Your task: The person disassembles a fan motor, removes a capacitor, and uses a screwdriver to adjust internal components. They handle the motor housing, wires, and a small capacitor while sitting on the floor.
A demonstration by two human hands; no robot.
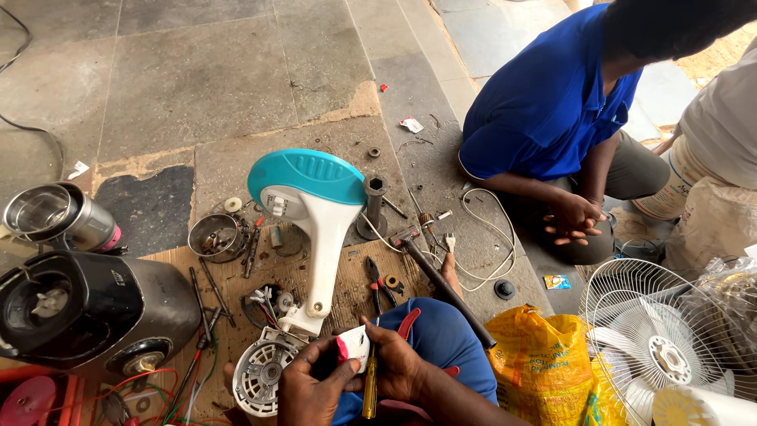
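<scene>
From my remote seat I take the fan stand (315, 229), white with a teal base, as my landmark; it lies on the brown cardboard mat (347, 276) with its neck pointing toward me.

Far to the left of the stand sit a dark blender base (87, 312) and, beyond it, a steel jar (55, 217). Just left of the stand's base is a small metal bowl (214, 235) with screws inside. At the near end of the stand's neck lies a round white motor housing (260, 377).

My left hand (311, 390) is directly below that neck, beside the motor housing. Its fingers are curled and its thumb presses on a small white part with a red patch (353, 345), so it is grasping that piece. The part is blocky and pale, held just near the foot of the stand, above my blue-clad knee.

My right hand (394, 367) is just right of it, closed around a yellow-handled screwdriver (370, 386) that points down, and its fingers also touch the white part.

Right of the stand stand a black socket post (374, 207), pliers (377, 284) and a long dark rod (441, 284). Further right are a yellow bag (544, 363), a white fan grille (670, 347), and another person in a blue shirt (544, 102) seated with hands clasped.
</scene>
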